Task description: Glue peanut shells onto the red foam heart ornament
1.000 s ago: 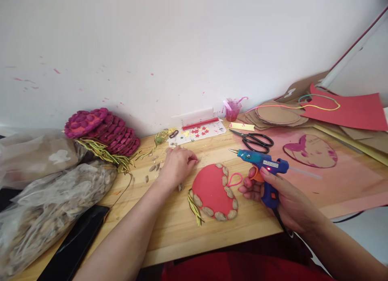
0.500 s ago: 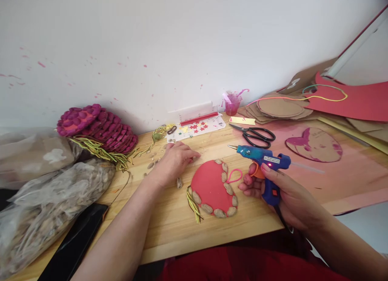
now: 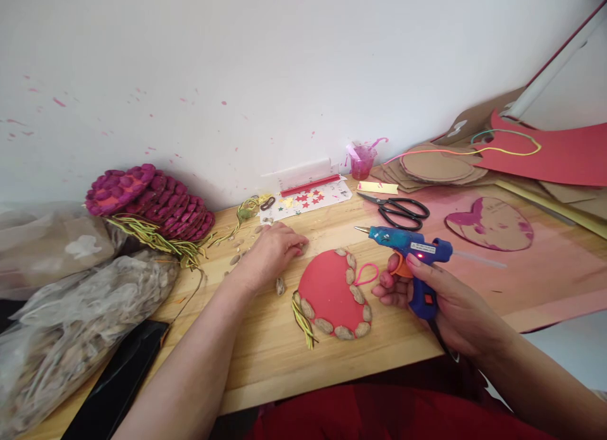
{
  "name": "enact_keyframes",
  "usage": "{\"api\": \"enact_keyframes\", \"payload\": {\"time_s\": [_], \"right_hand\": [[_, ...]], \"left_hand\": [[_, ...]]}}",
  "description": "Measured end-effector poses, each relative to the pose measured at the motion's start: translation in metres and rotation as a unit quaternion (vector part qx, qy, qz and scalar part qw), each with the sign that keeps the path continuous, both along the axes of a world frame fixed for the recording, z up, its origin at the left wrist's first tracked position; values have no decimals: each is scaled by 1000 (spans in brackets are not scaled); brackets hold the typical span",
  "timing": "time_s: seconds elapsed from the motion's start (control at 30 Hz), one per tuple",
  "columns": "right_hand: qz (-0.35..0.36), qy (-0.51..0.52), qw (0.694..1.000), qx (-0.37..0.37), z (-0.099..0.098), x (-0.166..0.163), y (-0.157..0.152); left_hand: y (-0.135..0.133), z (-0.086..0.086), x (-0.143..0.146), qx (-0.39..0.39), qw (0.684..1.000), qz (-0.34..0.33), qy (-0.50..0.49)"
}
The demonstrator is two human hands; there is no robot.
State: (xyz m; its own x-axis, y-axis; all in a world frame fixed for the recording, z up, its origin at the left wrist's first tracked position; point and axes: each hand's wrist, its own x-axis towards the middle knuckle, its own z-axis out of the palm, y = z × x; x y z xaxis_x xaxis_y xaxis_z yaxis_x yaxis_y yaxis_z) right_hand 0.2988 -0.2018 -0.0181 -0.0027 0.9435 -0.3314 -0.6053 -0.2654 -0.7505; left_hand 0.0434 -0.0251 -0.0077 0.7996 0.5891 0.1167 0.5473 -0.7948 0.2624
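**Glue gun up, shells at the other hand**

The right hand is gripping a blue glue gun by the handle, fingers wrapped closed around it, one on the orange trigger; its red light is glowing and its nozzle is pointing left above the table. Just left of that hand a red heart is lying flat on the wood, ringed part-way with shells, a pink loop at its top and yellow-green strands at its lower left.

The left hand is resting palm down beyond the heart, fingers curled over loose shells; whether it is pinching one I cannot tell. Another shell is lying by the wrist.

At far left, clear bags are bulging with more shells. Behind them magenta discs are lying stacked. A small pink cup is standing by the wall, a pink strip poking out. Scissors are lying near the gun's tip.
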Motion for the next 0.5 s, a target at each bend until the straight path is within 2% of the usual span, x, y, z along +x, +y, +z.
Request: {"api": "enact_keyframes", "payload": {"time_s": [0.23, 0.5], "right_hand": [[3, -4, 1000, 4, -1, 0, 1], [-1, -2, 1000, 5, 0, -1, 1]], "left_hand": [[-4, 6, 4, -22, 999, 14, -25], [-5, 4, 5, -38, 997, 47, -43]]}}
